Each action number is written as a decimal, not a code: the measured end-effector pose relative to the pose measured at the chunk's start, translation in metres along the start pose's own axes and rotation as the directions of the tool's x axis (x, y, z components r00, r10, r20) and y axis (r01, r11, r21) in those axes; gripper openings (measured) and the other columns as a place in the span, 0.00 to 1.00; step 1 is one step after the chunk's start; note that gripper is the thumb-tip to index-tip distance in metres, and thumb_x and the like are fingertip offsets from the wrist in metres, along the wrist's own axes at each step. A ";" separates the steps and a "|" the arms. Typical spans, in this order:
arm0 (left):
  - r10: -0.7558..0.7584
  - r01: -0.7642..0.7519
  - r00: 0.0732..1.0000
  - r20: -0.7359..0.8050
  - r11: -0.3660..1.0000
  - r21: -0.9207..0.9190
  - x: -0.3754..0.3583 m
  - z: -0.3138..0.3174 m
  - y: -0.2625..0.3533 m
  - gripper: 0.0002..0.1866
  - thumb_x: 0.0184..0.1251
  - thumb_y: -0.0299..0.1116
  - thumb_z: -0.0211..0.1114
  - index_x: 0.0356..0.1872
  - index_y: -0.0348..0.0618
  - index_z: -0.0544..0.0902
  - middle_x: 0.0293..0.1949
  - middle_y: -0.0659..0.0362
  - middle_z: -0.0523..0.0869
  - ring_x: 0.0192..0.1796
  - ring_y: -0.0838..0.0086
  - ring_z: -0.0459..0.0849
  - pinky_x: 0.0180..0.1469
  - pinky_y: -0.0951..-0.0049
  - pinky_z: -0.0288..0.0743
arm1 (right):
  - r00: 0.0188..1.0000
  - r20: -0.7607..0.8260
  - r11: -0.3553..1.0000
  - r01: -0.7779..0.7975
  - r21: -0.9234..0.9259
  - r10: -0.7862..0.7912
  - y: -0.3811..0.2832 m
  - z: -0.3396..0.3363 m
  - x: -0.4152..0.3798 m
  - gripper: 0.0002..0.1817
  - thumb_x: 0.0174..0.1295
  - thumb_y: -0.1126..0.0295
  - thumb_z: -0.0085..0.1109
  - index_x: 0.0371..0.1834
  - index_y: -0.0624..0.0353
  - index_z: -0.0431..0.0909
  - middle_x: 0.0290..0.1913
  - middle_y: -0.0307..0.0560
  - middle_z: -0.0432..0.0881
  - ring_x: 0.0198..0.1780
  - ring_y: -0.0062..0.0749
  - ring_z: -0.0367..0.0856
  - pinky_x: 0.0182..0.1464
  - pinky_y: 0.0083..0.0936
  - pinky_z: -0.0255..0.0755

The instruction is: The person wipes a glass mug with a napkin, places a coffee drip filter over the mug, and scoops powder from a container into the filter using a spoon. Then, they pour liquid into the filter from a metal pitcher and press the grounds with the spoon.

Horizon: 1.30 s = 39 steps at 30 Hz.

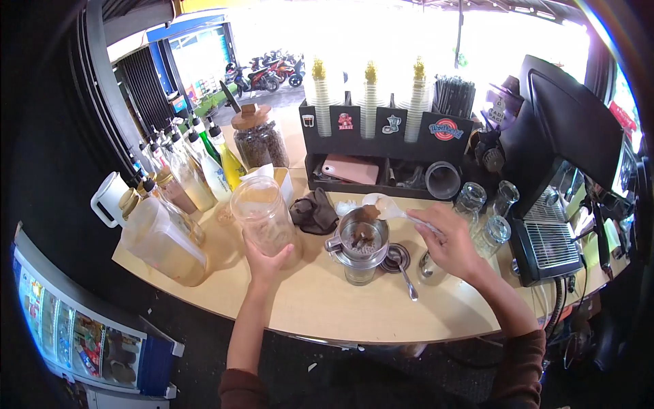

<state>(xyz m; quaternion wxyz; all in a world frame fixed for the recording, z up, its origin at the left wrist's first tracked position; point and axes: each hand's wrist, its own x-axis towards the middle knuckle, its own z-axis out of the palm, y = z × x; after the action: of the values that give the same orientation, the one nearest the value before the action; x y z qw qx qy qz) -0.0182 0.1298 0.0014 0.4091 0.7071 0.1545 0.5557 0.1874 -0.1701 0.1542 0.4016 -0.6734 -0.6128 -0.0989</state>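
Note:
My left hand (268, 258) is wrapped round the lower part of a clear open-topped jar (262, 204). In my right hand (449, 240) is the handle of a pale spoon (390, 208), whose bowl carries brown powder (371, 212). The spoon hangs over the rim of a metal drip filter (336, 244), which has a little dark powder inside and sits on a glass (359, 274). Right of the glass, a small round metal lid (395, 258) lies on the counter with a metal spoon (409, 286) beside it.
A dark cloth (314, 211) lies behind the filter. Several glasses (492, 233) and a black machine (545, 242) stand at the right. Plastic pitchers (163, 242) and several bottles (184, 163) are at the left. A black organizer (354, 129) with stacked cups stands at the back.

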 end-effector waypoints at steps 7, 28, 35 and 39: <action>0.025 -0.025 1.000 0.001 1.000 0.011 0.002 0.001 0.004 0.49 0.36 0.32 0.80 0.62 0.36 0.60 0.56 0.51 0.71 0.60 0.64 0.71 0.63 0.64 0.65 | 0.999 -0.043 0.999 0.026 -0.034 -0.027 -0.002 -0.008 -0.013 0.15 0.58 0.79 0.57 0.50 0.59 0.79 0.29 0.49 0.75 0.27 0.39 0.74 0.29 0.32 0.68; 0.030 -0.030 1.000 -0.004 0.999 0.030 0.002 0.002 0.008 0.49 0.37 0.34 0.80 0.62 0.36 0.60 0.55 0.51 0.73 0.58 0.64 0.74 0.61 0.64 0.68 | 1.000 -0.004 0.999 -0.026 -0.035 0.025 -0.032 -0.003 -0.032 0.17 0.59 0.81 0.56 0.52 0.58 0.78 0.31 0.47 0.74 0.28 0.37 0.75 0.30 0.29 0.70; 0.020 -0.019 0.999 -0.027 0.998 0.062 0.000 0.001 0.004 0.50 0.37 0.36 0.81 0.63 0.36 0.60 0.55 0.49 0.73 0.58 0.62 0.74 0.60 0.62 0.68 | 0.997 -0.039 0.996 -0.063 -0.068 0.060 -0.033 0.000 -0.037 0.18 0.56 0.81 0.57 0.51 0.59 0.79 0.32 0.50 0.76 0.28 0.40 0.75 0.30 0.30 0.70; 0.004 0.000 0.999 -0.053 0.998 0.065 -0.001 0.003 0.013 0.52 0.35 0.38 0.81 0.64 0.36 0.59 0.55 0.49 0.73 0.58 0.61 0.74 0.61 0.61 0.67 | 0.993 -0.049 0.993 -0.106 -0.055 0.104 -0.044 0.001 -0.035 0.18 0.56 0.82 0.57 0.51 0.60 0.79 0.33 0.51 0.76 0.29 0.42 0.75 0.31 0.32 0.70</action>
<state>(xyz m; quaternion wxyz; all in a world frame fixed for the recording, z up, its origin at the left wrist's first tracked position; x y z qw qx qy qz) -0.0192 0.1196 0.0106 0.3812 0.7050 0.1826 0.5695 0.1395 -0.1984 0.1497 0.4005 -0.7136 -0.5640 -0.1107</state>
